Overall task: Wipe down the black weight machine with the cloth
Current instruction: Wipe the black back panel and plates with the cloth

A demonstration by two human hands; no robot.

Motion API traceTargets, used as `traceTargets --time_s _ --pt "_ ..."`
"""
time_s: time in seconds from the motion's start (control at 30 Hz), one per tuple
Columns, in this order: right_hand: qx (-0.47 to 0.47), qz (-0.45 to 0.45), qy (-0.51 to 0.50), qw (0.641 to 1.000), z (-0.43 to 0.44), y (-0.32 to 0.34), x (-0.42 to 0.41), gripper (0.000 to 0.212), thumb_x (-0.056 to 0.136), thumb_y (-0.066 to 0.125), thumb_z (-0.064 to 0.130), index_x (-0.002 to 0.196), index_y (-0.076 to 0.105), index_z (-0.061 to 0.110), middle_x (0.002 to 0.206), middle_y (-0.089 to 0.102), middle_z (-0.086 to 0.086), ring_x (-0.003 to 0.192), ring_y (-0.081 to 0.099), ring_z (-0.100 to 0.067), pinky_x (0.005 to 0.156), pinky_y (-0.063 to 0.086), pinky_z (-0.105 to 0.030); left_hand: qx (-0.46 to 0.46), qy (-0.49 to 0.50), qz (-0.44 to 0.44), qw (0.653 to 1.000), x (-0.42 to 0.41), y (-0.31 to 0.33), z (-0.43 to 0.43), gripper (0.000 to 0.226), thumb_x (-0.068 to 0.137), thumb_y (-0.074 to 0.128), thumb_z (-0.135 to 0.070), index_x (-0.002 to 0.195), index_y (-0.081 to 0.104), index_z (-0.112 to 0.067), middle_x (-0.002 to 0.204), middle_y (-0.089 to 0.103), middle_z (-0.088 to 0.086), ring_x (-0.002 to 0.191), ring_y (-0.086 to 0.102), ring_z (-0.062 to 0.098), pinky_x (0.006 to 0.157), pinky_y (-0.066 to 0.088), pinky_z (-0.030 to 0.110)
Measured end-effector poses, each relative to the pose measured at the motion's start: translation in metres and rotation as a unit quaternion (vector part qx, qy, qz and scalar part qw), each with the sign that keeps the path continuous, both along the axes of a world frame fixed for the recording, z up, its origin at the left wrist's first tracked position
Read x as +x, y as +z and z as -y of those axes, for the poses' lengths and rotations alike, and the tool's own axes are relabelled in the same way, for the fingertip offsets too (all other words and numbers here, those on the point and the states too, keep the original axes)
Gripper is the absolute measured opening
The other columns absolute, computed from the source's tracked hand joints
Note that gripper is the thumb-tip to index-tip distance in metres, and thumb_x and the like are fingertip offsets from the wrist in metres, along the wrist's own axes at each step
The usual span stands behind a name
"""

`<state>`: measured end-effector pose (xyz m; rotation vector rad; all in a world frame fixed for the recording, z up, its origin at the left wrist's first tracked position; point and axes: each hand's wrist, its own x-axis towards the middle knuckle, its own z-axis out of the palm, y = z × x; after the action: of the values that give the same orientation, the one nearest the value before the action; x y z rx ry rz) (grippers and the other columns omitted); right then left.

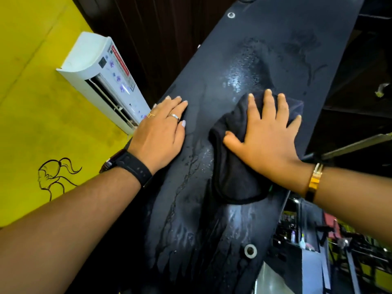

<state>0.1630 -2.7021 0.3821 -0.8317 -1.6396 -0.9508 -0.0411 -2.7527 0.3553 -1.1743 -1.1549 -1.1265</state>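
The right hand (265, 141) lies flat, fingers spread and straight, pressing a crumpled dark microfibre cloth (231, 177) against the broad matte black panel of the weight machine (212, 92). It grasps nothing. The left hand (161, 132) is likewise unclenched, its palm braced on the panel near the left edge.

The cloth sits mid-panel, between a patch of beaded droplets (239, 75) above it and long wet runs (182, 183) trailing down below.

The main risk is slippage. The cloth is only pressed, not gripped, so on the slick film it could bunch up or slide out from under the palm. The bracing hand could skid too if liquid reaches it. Runs left unwiped may dry into streaks or collect around the round metal bolt (250, 250). The duller mark at the upper right may be moisture or residue; the dim view leaves that unclear.
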Motion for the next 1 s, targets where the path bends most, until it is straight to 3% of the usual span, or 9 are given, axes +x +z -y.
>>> traceTargets --time_s 0.13,0.27,0.37,0.43,0.5,0.6,0.73,0.87,1.0 --pt "0.08 0.093 0.097 0.988 0.001 0.05 -0.006 0.094 0.064 0.031 0.067 0.147 0.037 0.022 0.156 0.022 -0.015 0.143 0.021 -0.035 0.111 0.022 -0.061 0.014 -0.017 -0.011 1.0 -0.006 -0.005 -0.002 0.059 0.093 0.024 -0.032 0.139 0.05 -0.005 0.146 0.047 0.012 0.138 0.038 0.03 0.116 0.027 0.041" --pt "0.137 0.134 0.217 0.957 0.005 0.082 -0.018 0.074 0.065 0.052 0.051 0.123 0.046 0.005 0.126 0.035 -0.02 0.105 0.048 -0.036 0.09 0.046 -0.051 0.032 -0.043 -0.008 0.999 -0.008 -0.007 -0.003 0.056 0.094 0.027 -0.028 0.137 0.053 -0.004 0.143 0.05 0.013 0.137 0.041 0.029 0.115 0.026 0.036" --pt "0.149 0.189 0.231 0.943 0.012 0.065 -0.036 0.067 0.067 0.055 0.049 0.113 0.048 0.0 0.116 0.041 -0.021 0.104 0.05 -0.036 0.089 0.044 -0.047 0.035 -0.065 0.011 0.997 -0.011 -0.007 -0.003 0.051 0.093 0.033 -0.021 0.137 0.052 -0.002 0.142 0.05 0.015 0.136 0.042 0.03 0.115 0.023 0.031" --pt "0.181 0.249 0.184 0.934 0.009 0.041 -0.042 0.076 0.069 0.053 0.059 0.119 0.052 0.003 0.123 0.046 -0.021 0.123 0.045 -0.039 0.1 0.04 -0.049 0.042 -0.068 0.016 0.997 -0.012 -0.008 -0.003 0.054 0.092 0.032 -0.023 0.135 0.052 0.002 0.14 0.051 0.017 0.134 0.044 0.033 0.114 0.025 0.032" --pt "0.217 0.257 0.113 0.935 0.0 0.019 -0.039 0.086 0.069 0.048 0.072 0.132 0.052 0.013 0.137 0.045 -0.016 0.141 0.029 -0.036 0.107 0.028 -0.063 0.044 -0.071 0.021 0.996 -0.012 -0.009 -0.002 0.054 0.091 0.033 -0.022 0.136 0.051 0.003 0.14 0.051 0.018 0.134 0.044 0.033 0.113 0.025 0.032" --pt "0.222 0.244 0.035 0.943 -0.006 0.016 -0.026 0.083 0.071 0.039 0.072 0.141 0.046 0.028 0.15 0.039 -0.006 0.144 0.019 -0.041 0.097 0.019 -0.078 0.043 -0.085 0.039 0.995 -0.012 -0.009 0.0 0.051 0.091 0.037 -0.017 0.138 0.05 0.0 0.141 0.051 0.015 0.135 0.043 0.031 0.114 0.025 0.031" --pt "0.122 0.163 0.029 0.979 0.005 0.062 -0.022 0.091 0.061 0.025 0.066 0.147 0.034 0.037 0.16 0.02 0.001 0.146 0.013 -0.037 0.111 0.015 -0.064 0.049 -0.091 0.049 0.993 -0.011 -0.01 0.005 0.051 0.093 0.035 -0.019 0.138 0.05 -0.003 0.141 0.052 0.012 0.134 0.044 0.027 0.112 0.028 0.03" --pt "0.068 0.084 0.084 0.991 0.016 0.09 -0.056 0.073 0.073 0.045 0.054 0.144 0.04 0.038 0.161 0.014 -0.009 0.146 0.008 -0.041 0.117 0.014 -0.053 0.069 -0.102 0.065 0.99 -0.013 -0.009 0.008 0.051 0.095 0.034 -0.023 0.139 0.049 -0.004 0.141 0.053 0.009 0.131 0.045 0.022 0.109 0.028 0.027" --pt "0.152 0.145 0.068 0.975 0.015 0.055 -0.085 0.08 0.072 0.028 0.071 0.142 0.044 0.036 0.16 0.012 -0.015 0.144 0.01 -0.047 0.115 0.01 -0.057 0.072 -0.11 0.052 0.99 -0.011 -0.009 0.006 0.054 0.097 0.031 -0.029 0.143 0.043 -0.001 0.145 0.047 0.014 0.135 0.043 0.024 0.111 0.027 0.026"
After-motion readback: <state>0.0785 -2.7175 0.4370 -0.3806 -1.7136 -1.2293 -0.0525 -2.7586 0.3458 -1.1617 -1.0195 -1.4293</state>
